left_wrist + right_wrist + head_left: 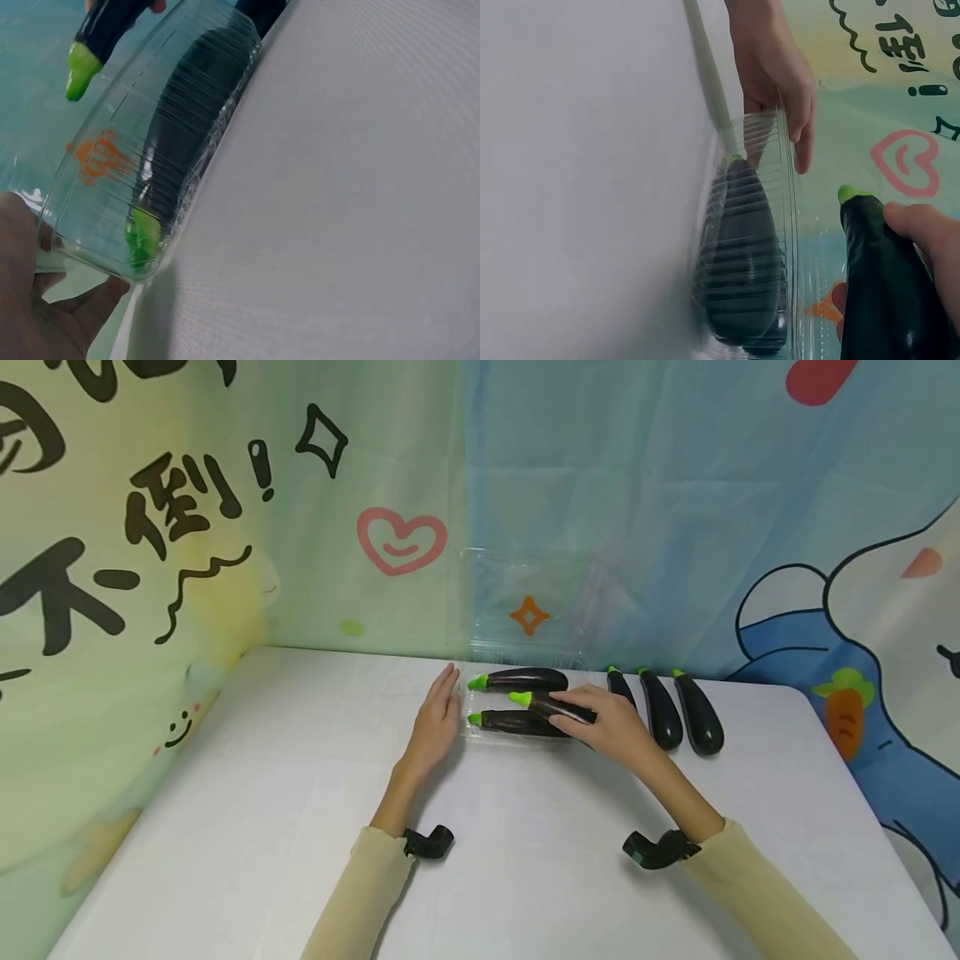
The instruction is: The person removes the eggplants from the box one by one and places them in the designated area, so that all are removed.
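A clear plastic tray (pixel 468 727) sits at the back middle of the white table (pixel 247 793), its open lid (pixel 532 602) leaning on the backdrop. Two dark eggplants with green tips lie in it, one at the back (pixel 525 679) and one at the front (pixel 517 722). My right hand (pixel 577 710) grips a third eggplant (pixel 551 704) just above them, tip pointing left. My left hand (pixel 442 706) rests with straight fingers against the tray's left end. The left wrist view shows the tray wall (pixel 112 217) and the held eggplant (pixel 97 37). The right wrist view shows that held eggplant (pixel 877 285) over the tray (pixel 784 225).
Three more eggplants (pixel 662 710) lie side by side on the table just right of the tray. A printed cloth backdrop (pixel 225 527) closes off the back and left. The table's right edge (pixel 862 793) is near.
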Demonstrator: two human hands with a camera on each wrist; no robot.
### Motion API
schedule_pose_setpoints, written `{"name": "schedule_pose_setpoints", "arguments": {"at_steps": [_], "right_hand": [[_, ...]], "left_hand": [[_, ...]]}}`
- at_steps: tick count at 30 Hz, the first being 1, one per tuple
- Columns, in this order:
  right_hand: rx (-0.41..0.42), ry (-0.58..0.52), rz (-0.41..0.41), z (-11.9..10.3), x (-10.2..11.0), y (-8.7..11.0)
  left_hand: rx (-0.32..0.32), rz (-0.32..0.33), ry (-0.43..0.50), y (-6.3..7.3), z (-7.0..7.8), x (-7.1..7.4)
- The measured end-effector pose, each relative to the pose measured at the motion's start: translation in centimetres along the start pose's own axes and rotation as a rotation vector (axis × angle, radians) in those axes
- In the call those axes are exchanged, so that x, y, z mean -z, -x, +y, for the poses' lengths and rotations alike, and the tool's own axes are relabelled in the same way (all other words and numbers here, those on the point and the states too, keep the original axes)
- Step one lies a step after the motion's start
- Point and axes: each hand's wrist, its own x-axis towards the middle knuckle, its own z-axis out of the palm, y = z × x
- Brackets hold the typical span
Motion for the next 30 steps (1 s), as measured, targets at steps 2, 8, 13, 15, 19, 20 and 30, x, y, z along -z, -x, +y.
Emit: {"name": "schedule_pose_setpoints", "arguments": {"at_steps": [2, 8, 13, 15, 19, 20, 30], "right_hand": [[-0.028, -0.021, 0.024, -0.1, 0.1, 0.8], [-0.116, -0.016, 0.109, 0.1, 0.3, 2.9], [-0.142, -0.004, 0.2, 0.3, 0.4, 4.3], [-0.155, -0.007, 0.225, 0.5, 0.3, 4.7], [-0.157, -0.006, 0.255, 0.7, 0.2, 5.3], [-0.156, -0.003, 0.257, 0.8, 0.1, 5.4], [-0.195, -0.044, 0.246, 0.8, -0.5, 6.8]], "left_hand": [[0.001, 0.003, -0.003, -0.1, 0.0, 0.0], [-0.008, 0.007, -0.008, -0.1, 0.0, 0.0], [-0.009, 0.003, -0.002, 0.0, 0.0, 0.0], [-0.011, 0.005, -0.002, -0.1, 0.0, 0.0], [-0.016, 0.01, -0.002, -0.1, 0.0, 0.0], [-0.016, 0.011, -0.001, -0.1, 0.0, 0.0], [-0.01, 0.009, 0.0, -0.1, 0.1, 0.0]]}}
